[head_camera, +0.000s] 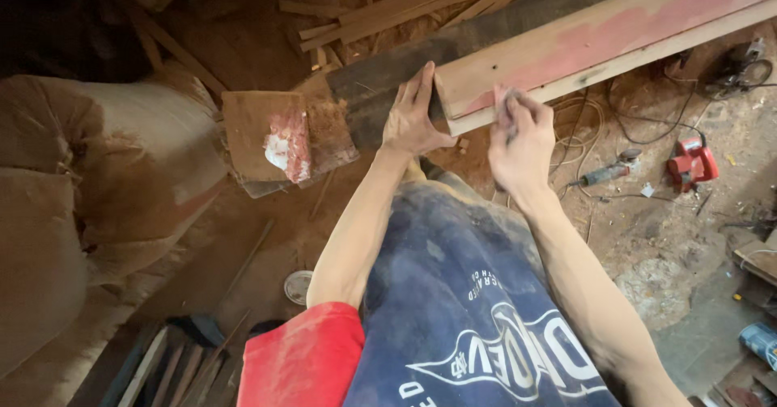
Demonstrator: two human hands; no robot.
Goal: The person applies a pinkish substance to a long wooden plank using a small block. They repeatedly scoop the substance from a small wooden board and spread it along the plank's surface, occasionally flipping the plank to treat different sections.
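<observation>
**Both hands at the near end of the red-stained plank**

We have the plank [599,39] lying with its long axis running away from us, up and to the right of both hands, its cut end right at our fingertips. Our left hand [414,116] lies flat and open, fingers spread, pressed against that end and the dark board [421,71] beside it. Our right hand [520,136] sits just to the right of the left, on the plank's lower edge, its fingers curled together around a small grey pad [507,109], perhaps sandpaper; we cannot tell for sure. The right hand is the one on the stained face. Further right of it, on the dusty floor, lie a red power tool [690,163] and loose cables [639,124].
</observation>
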